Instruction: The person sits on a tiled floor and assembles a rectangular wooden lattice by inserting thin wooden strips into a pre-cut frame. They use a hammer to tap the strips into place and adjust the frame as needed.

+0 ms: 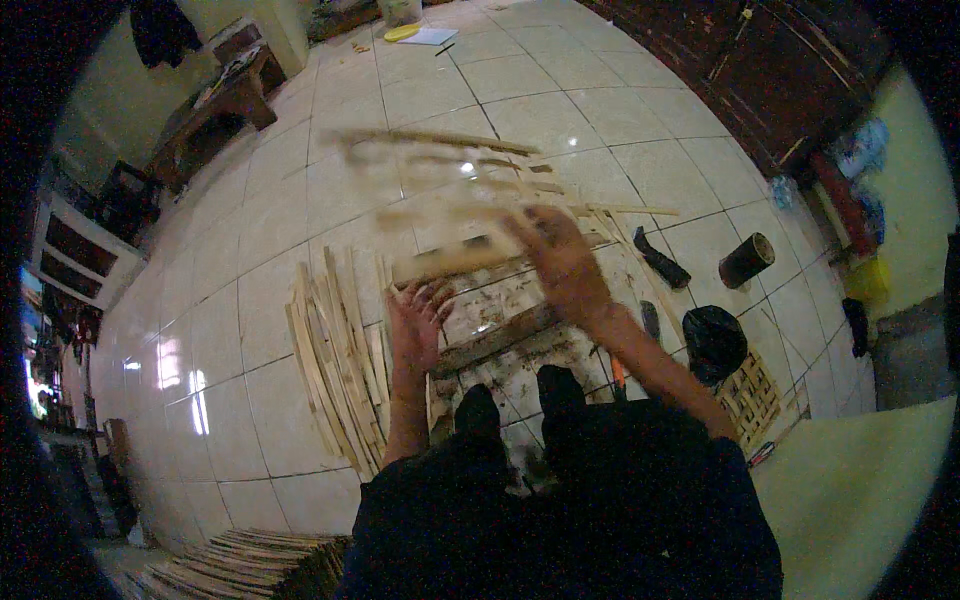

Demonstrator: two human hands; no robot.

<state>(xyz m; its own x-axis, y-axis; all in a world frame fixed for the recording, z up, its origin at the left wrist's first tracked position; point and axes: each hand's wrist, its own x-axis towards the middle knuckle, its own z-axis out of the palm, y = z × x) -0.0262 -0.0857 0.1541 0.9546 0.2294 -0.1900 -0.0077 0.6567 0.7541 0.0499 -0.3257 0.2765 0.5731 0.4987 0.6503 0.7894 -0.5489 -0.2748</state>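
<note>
A pale slatted wooden frame (pixel 455 262), smeared by motion, is tilted above the floor in front of me. My right hand (pixel 560 255) is at its right side, fingers blurred but bent round the edge of a slat. Close to the frame's near left corner is my left hand (pixel 418 318), fingers spread and slightly curled; whether it touches the wood I cannot tell. Below both hands, a rough, stained wooden block (pixel 505 338) lies crosswise on the dirty tiles before my dark-covered feet (pixel 560 388).
Long split bamboo strips (pixel 335 350) lie left; more are bundled (pixel 225 565) at lower left. To my right are an orange-handled tool (pixel 617 375), a black plastic bag (pixel 715 342), a woven bamboo piece (pixel 752 398), a dark cylinder (pixel 745 262) and a black curved object (pixel 662 260).
</note>
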